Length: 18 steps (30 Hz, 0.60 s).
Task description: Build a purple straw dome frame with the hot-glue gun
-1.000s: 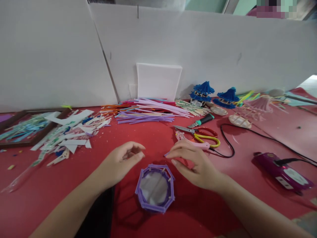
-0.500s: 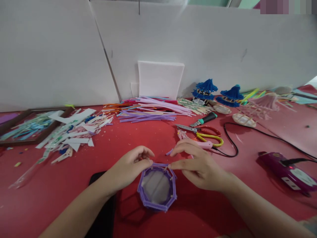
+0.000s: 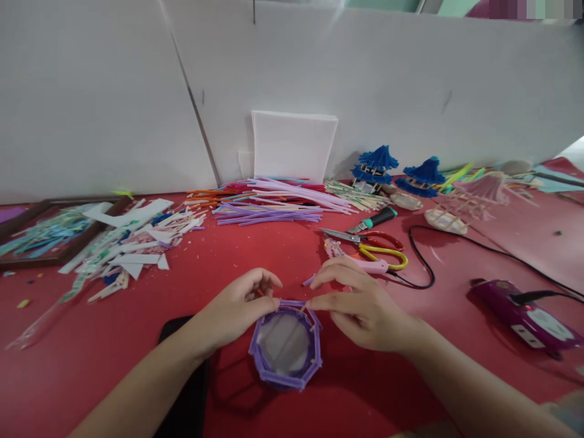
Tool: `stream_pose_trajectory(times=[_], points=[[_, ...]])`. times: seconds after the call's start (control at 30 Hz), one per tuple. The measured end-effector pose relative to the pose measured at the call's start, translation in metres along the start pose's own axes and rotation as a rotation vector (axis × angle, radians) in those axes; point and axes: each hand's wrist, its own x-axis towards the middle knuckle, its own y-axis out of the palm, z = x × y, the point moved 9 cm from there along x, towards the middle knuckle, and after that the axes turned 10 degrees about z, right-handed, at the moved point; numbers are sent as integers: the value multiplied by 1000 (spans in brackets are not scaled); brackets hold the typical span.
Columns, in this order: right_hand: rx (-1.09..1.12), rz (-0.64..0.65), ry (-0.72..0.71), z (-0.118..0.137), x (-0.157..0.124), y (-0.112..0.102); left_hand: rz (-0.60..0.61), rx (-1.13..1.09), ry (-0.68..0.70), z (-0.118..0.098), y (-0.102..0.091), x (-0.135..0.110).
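We hold left hand [image 3: 232, 319] and right hand [image 3: 367, 309] spread, tips at far edge of purple ring [image 3: 281, 380], maybe to steady it.

Dim, flat light; white partition [image 3: 387, 73] reads grey, faint glare streak at its top. Bench [image 3: 255, 249] sheen washes pale at right. Purple polygonal frame [image 3: 283, 379] casts soft shadow to its left. Wide-angle stretch at edges; pixelated block [image 3: 533, 9] top right.
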Motion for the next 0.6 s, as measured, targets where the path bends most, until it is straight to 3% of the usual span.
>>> stream_pose_trajectory(times=[0.33, 0.6], points=[[23, -16, 10, -1, 1, -1, -163, -149, 1, 9, -17, -3], [113, -25, 30, 0, 4, -5, -196, -212, 37, 5, -15, 1]])
